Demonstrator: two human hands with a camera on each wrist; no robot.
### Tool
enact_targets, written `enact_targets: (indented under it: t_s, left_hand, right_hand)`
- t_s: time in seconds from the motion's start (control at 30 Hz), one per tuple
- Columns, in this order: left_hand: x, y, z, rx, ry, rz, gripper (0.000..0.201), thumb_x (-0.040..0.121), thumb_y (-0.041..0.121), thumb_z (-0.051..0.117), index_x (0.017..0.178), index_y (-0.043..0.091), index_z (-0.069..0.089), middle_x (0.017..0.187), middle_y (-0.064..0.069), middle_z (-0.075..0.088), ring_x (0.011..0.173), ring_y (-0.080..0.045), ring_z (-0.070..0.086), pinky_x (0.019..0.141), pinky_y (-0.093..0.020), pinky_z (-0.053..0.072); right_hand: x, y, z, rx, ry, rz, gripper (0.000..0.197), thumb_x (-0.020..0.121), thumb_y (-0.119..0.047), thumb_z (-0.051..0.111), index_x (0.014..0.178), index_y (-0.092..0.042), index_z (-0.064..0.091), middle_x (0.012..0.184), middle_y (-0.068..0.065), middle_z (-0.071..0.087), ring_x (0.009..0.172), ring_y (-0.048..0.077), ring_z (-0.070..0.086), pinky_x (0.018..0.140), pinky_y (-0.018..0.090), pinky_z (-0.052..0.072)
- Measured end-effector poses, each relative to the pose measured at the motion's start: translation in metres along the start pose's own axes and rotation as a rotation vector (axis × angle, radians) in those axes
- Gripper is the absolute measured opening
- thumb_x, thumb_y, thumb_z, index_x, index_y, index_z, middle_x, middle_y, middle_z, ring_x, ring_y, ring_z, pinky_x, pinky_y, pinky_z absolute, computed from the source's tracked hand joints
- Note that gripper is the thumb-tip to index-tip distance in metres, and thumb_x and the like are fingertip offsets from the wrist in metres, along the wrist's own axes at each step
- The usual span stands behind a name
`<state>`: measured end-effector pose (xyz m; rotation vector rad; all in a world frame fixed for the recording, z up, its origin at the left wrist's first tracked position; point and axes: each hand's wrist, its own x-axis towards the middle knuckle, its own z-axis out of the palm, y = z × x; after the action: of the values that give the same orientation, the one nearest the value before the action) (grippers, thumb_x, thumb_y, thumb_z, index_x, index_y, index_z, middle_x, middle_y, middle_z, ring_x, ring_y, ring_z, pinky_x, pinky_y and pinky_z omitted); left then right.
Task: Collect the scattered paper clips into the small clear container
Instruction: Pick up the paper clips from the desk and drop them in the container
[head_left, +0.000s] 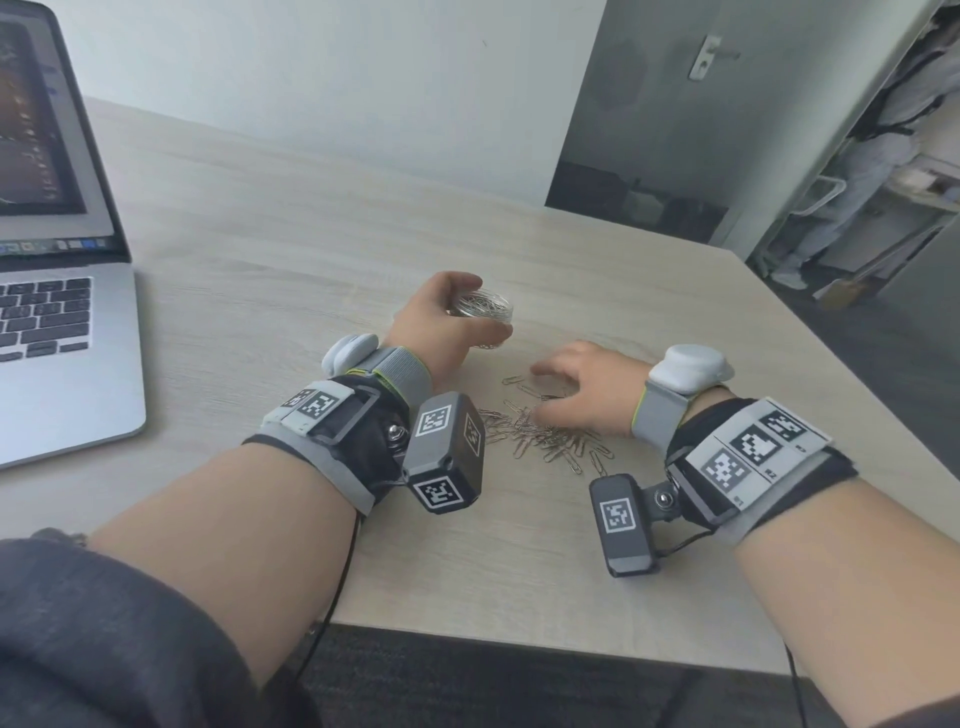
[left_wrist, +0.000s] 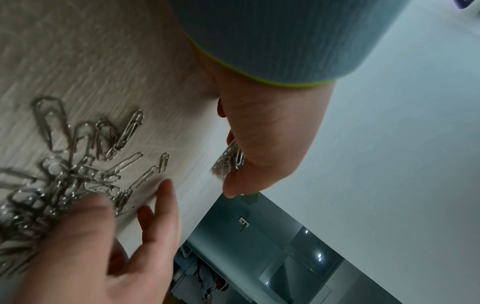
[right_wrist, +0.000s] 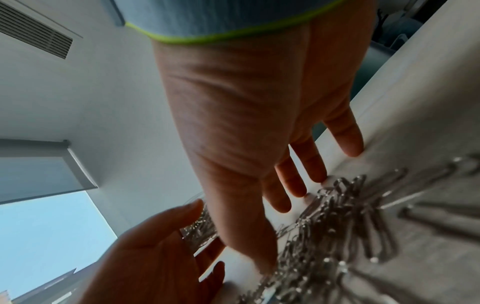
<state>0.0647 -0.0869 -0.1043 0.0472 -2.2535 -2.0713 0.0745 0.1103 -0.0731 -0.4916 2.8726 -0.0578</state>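
Left hand (head_left: 441, 322) wraps the small clear container (head_left: 480, 312), thumb on the near side, fingers curled over the far rim, holding it at the far side of the pile, seemingly just above the table (head_left: 260, 218). It is already well stocked with clips.

Right hand (head_left: 587, 387) is spread flat, fingers straight and splayed, fingertips (right_wrist: 350, 150) down on the wood at the far edge of the paper clips (head_left: 545, 434). It holds nothing that I can see.

The clips lie in 1 loose heap between the 2 wrists, near side of centre, with a few strays toward the far left of it.

Handling, my read: thin steel wire, light, stiff, slick on laminate. Overlapping ones look likely to hook and come up in tangles. Raking a bunch under flat fingers, then pinching it, should beat picking singles. The container looks like hard, smooth plastic; a grip round its wall suits it, mouth kept level.

An open laptop (head_left: 52, 260) sits at far left.
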Motion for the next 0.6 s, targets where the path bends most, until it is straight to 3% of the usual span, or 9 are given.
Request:
enact_targets:
  t_s: [0.07, 0.13, 0.23, 0.37, 0.47, 0.6]
  left_hand:
    - [0.001, -0.001, -0.001, 0.007, -0.009, 0.005, 0.064, 0.062, 0.031, 0.087, 0.119, 0.034, 0.058, 0.112, 0.008, 0.069, 0.086, -0.009, 0.066, 0.067, -0.018, 0.048]
    - [0.002, -0.002, 0.0, 0.005, -0.016, 0.01, 0.063, 0.065, 0.028, 0.088, 0.12, 0.032, 0.058, 0.117, 0.004, 0.069, 0.087, -0.01, 0.066, 0.067, -0.015, 0.048]
    - [0.001, -0.002, 0.001, 0.01, -0.016, 0.01, 0.068, 0.057, 0.035, 0.083, 0.12, 0.032, 0.059, 0.118, 0.001, 0.07, 0.092, -0.014, 0.068, 0.075, -0.023, 0.05]
    - [0.0, -0.003, 0.001, 0.03, -0.036, 0.018, 0.066, 0.065, 0.029, 0.089, 0.123, 0.031, 0.058, 0.125, 0.002, 0.068, 0.097, -0.014, 0.067, 0.071, -0.019, 0.048]
    - [-0.001, -0.003, 0.002, 0.045, -0.057, 0.016, 0.061, 0.073, 0.021, 0.09, 0.125, 0.029, 0.057, 0.124, 0.003, 0.067, 0.095, -0.013, 0.066, 0.062, -0.011, 0.047]
    - [-0.003, -0.004, 0.002, 0.074, -0.072, 0.016, 0.058, 0.075, 0.019, 0.088, 0.122, 0.033, 0.058, 0.126, 0.005, 0.068, 0.098, -0.015, 0.067, 0.066, -0.016, 0.048]
  right_hand:
    - [-0.002, -0.001, 0.0, 0.0, -0.053, -0.012, 0.083, 0.062, -0.074, 0.064, 0.136, -0.041, 0.046, 0.139, -0.008, 0.04, 0.131, 0.019, 0.037, 0.109, 0.038, 0.034]
    - [-0.004, -0.002, 0.0, 0.023, -0.077, -0.034, 0.088, 0.055, -0.075, 0.071, 0.134, -0.045, 0.046, 0.135, -0.011, 0.04, 0.129, 0.016, 0.037, 0.108, 0.04, 0.035]
    - [-0.009, -0.003, 0.0, 0.085, -0.051, -0.094, 0.073, 0.059, -0.06, 0.081, 0.125, -0.044, 0.055, 0.121, -0.01, 0.046, 0.115, 0.011, 0.046, 0.102, 0.033, 0.04]
    - [-0.013, -0.004, 0.0, 0.123, -0.006, -0.142, 0.04, 0.069, -0.041, 0.082, 0.106, -0.036, 0.066, 0.106, -0.009, 0.052, 0.094, 0.008, 0.054, 0.086, 0.027, 0.045]
    - [-0.014, -0.004, 0.001, 0.138, 0.016, -0.151, 0.023, 0.075, -0.032, 0.078, 0.096, -0.032, 0.07, 0.104, -0.005, 0.057, 0.087, 0.01, 0.057, 0.083, 0.028, 0.048]
    - [-0.015, -0.004, 0.001, 0.153, 0.035, -0.138, 0.015, 0.077, -0.03, 0.076, 0.09, -0.03, 0.07, 0.099, -0.006, 0.063, 0.083, 0.011, 0.059, 0.079, 0.027, 0.049]
